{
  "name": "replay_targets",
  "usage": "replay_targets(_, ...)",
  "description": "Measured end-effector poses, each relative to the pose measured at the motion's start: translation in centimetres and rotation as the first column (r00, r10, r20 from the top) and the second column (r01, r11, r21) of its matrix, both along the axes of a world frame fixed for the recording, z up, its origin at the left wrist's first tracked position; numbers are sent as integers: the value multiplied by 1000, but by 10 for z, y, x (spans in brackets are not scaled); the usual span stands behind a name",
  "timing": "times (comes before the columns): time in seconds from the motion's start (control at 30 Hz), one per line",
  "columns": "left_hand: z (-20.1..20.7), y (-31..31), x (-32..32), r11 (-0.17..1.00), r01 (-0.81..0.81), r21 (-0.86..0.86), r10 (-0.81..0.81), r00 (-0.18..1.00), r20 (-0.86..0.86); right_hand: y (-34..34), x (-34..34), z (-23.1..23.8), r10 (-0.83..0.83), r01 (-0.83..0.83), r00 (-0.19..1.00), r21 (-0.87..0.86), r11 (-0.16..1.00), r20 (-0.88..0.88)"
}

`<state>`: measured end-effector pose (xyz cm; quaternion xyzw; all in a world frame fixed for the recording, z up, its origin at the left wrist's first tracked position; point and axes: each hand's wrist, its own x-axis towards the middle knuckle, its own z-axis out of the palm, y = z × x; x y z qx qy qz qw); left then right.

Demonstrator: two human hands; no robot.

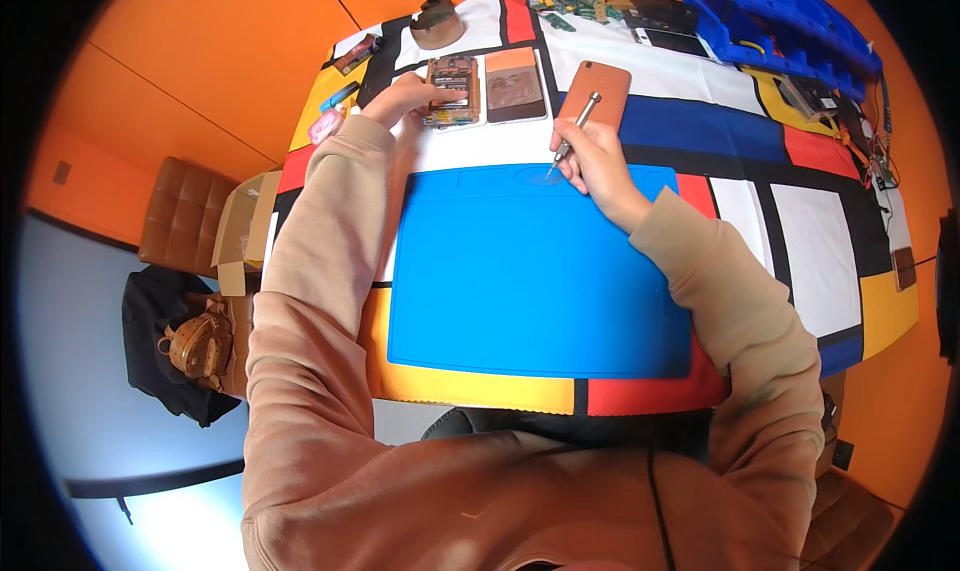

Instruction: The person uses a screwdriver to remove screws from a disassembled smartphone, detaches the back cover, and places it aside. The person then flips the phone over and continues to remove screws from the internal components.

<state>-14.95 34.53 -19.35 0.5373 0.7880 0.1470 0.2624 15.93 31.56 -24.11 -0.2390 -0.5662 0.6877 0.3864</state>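
My right hand (597, 161) is closed round a slim silver precision screwdriver (588, 116). Its thin tip points down at the upper edge of a blue work mat (540, 281). At the far left of the mat, my left hand (402, 97) reaches over a flat, opened rectangular case (452, 77) filled with small dark parts. The outstretched fingers touch the case's middle; its exact contents are too small to make out. Right beside it lies a flat panel (513, 91), orange at one end and dark below. An orange-brown phone (603, 86) rests back-up behind my right hand.
A vase (436, 26) stands at the back left. Blue parts bins (785, 26), green circuit boards (570, 6) and a phone screen (672, 43) lie at the back right. Tangled wires (870, 156) sit near the right edge. A cardboard box (245, 233) is left of the table.
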Motion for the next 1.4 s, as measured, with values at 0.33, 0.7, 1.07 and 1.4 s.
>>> replay_targets(0.33, 27, -115, 3, 960, -273, 68, 135, 661, 738, -3, -1, 1, -128, 126, 990, -55, 991, -50)
replay_targets(0.7, 15, -204, 158, 979, 156, -130, -2, 648, 762, -1, 2, -2, -288, 285, 955, -39, 958, -76)
replay_targets(1.07, -7, -151, 117, 645, 499, 578, -229, 849, -476, -2, 4, 0, -253, 253, 967, 14, 967, -14)
replay_targets(1.4, -31, -155, 102, 719, 471, 512, -290, 872, -395, -8, 8, 4, -194, 194, 981, -15, 981, -15)
